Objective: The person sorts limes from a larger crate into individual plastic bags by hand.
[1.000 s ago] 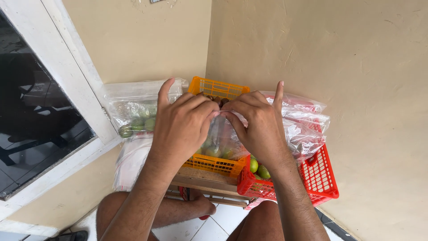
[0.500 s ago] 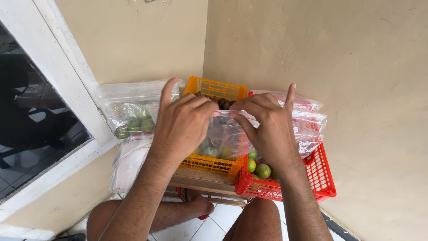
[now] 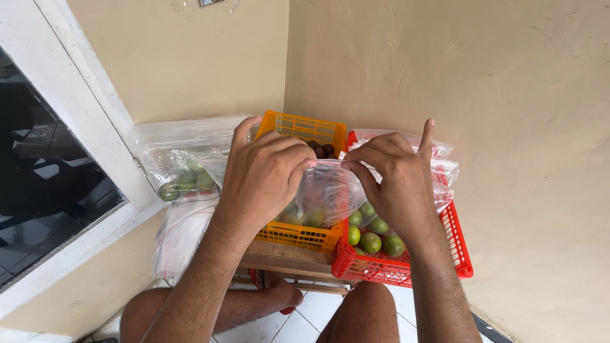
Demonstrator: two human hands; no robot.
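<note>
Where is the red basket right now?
In the head view, the red basket sits at the right, touching the orange basket on the wooden stool, partly under the right hand. It holds green limes.

Top seal of the clear bag [image 3: 327, 190] hidden under both hands' fingertips [image 3: 304, 166], orange basket [image 3: 298, 127] middle covered by the left hand [image 3: 264, 174], red basket [image 3: 454, 238] far half behind the right hand [image 3: 394, 181], surface [image 3: 286, 257] mostly hidden under the baskets, dark fruit [image 3: 321, 150] too small to tell
</note>
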